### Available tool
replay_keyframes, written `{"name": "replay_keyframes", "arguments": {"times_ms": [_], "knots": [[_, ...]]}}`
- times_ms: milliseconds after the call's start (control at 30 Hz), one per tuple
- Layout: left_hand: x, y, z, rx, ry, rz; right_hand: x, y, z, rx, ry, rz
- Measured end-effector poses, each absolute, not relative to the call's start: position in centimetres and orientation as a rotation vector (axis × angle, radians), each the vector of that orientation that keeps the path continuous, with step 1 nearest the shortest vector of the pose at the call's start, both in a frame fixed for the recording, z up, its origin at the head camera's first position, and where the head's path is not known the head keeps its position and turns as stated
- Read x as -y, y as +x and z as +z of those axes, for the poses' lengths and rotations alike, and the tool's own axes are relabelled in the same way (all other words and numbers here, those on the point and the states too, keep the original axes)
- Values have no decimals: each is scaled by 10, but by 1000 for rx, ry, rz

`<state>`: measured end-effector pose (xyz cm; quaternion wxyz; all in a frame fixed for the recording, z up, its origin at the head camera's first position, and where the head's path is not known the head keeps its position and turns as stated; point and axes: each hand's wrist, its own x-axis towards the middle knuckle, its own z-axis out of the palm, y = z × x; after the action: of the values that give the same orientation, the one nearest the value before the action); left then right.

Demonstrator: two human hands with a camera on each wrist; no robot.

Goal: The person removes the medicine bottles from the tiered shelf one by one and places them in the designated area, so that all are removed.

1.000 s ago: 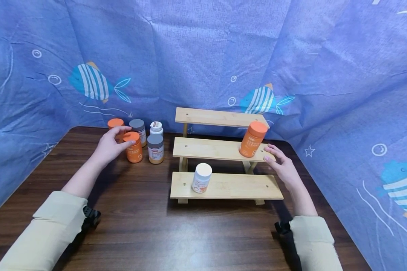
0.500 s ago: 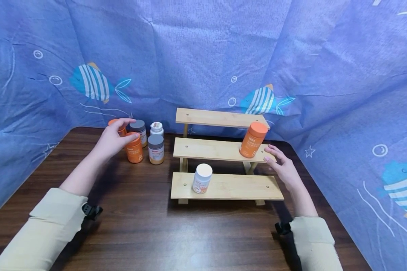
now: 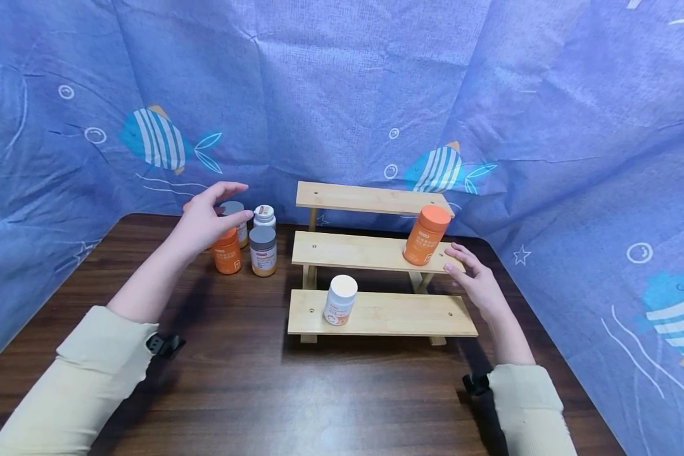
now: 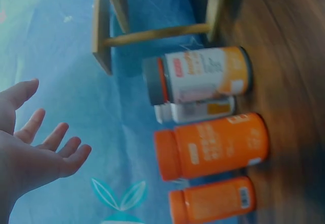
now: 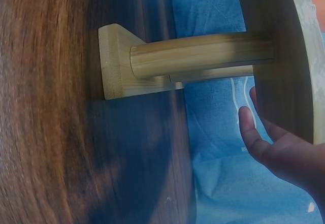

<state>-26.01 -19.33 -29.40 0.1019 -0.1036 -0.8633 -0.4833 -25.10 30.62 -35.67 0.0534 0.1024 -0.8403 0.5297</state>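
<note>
My left hand hovers above the bottle group with fingers extended and nothing in its grasp; the left wrist view shows it apart from them. Beneath it stands an orange bottle, beside a grey-lidded bottle. A second grey-lidded bottle and another orange bottle are partly covered by the hand in the head view. A small white bottle stands behind. At the right end of the wooden shelf's middle tier, my right hand has loosely bent fingers; contact with the board is unclear.
The three-tier wooden shelf carries an orange bottle on its middle tier, near the right end. A white bottle sits toward the left of the bottom tier. Behind the dark table hangs a blue fish-patterned cloth.
My left hand has risen off the front orange bottle and shifted right, its fingers spreading toward the small white bottle. The bottles stay in place, and the right hand keeps still.
</note>
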Motion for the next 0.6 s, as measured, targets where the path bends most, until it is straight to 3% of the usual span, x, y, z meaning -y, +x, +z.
{"name": "replay_keyframes", "arguments": {"times_ms": [600], "knots": [[152,-256,-257,2508,-442,-1419,-307,-252,-358,2564,306,1605]]}}
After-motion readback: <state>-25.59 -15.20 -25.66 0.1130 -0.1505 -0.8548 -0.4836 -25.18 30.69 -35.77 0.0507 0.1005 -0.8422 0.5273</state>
